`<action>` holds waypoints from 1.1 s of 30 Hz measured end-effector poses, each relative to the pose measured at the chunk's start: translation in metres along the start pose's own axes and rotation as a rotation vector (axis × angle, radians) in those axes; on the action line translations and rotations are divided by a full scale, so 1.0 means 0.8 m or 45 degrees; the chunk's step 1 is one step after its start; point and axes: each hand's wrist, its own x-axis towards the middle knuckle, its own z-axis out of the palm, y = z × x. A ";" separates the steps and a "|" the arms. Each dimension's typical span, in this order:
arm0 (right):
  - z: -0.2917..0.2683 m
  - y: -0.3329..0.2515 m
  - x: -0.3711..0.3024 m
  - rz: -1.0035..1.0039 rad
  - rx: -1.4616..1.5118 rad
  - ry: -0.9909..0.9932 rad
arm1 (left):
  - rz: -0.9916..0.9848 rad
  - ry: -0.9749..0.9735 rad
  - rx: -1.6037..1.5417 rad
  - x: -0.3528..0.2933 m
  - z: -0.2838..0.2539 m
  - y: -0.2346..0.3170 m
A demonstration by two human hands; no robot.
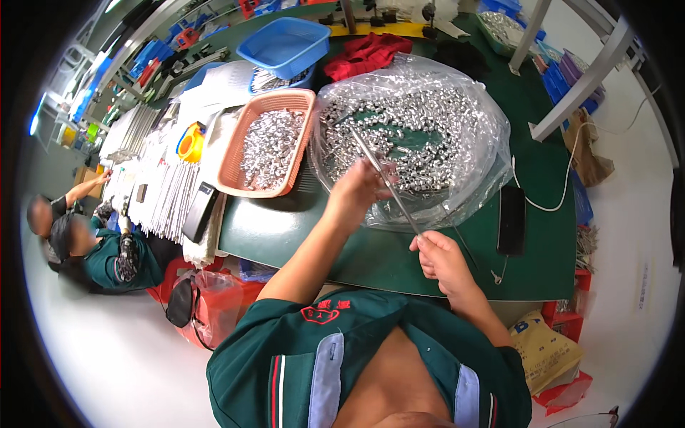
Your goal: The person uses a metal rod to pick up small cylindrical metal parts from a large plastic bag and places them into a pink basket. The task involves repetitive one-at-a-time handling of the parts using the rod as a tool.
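A slim metal rod (404,212) slants from over the pile of parts down toward me. My right hand (444,262) is closed round its near end. Farther up, my left hand (354,191) is at the rod's middle, its fingers smeared by motion, so their grip is unclear. Under the rod's far end lies a heap of small shiny metal fittings (446,132) in a large clear plastic bag (492,135), spread open on the green table (307,246). A second thin rod (465,246) lies beside my right hand.
Left of the bag stands a pink basket (230,160) of small metal parts; behind it, a blue basket (285,46) and red cloth (367,55). A black phone (511,221) and white cable (549,208) lie right. Bundled rods (168,203) and two people (125,257) are left.
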 end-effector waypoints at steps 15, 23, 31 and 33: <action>0.118 -0.010 0.079 0.004 -0.150 -0.440 | 0.351 0.874 -0.001 -0.016 -0.052 0.102; 0.058 -0.006 -0.001 0.056 -0.178 -0.392 | 0.328 1.014 -0.219 0.026 -0.151 0.161; -0.022 0.034 -0.019 -0.262 -0.372 0.101 | 0.183 0.540 0.639 0.061 -0.034 0.099; -0.030 0.045 -0.019 -0.304 -0.394 0.169 | 0.179 0.375 0.896 0.086 -0.021 0.073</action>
